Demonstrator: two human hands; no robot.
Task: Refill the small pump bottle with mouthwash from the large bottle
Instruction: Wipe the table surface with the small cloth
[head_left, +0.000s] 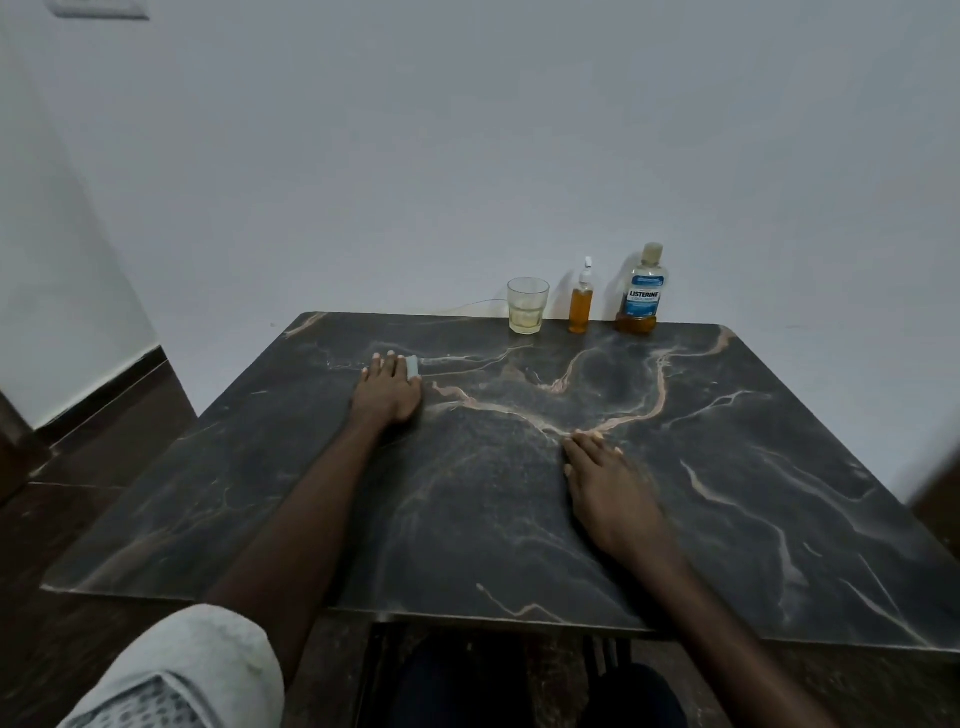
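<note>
— Where did the bottles stand?
— Upright at the bench's (779, 467) far edge, upper right of centre, the small pump bottle (580, 304) just left of the large bottle (640, 296). Your left hand (387, 389) and right hand (602, 483) lay flat and empty, well short; the right was nearer.

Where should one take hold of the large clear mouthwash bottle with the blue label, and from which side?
I would grip the large clear mouthwash bottle round its blue-labelled middle, coming from the front-right: it stands upright near the wall, with the small amber pump bottle close on its left.
</note>
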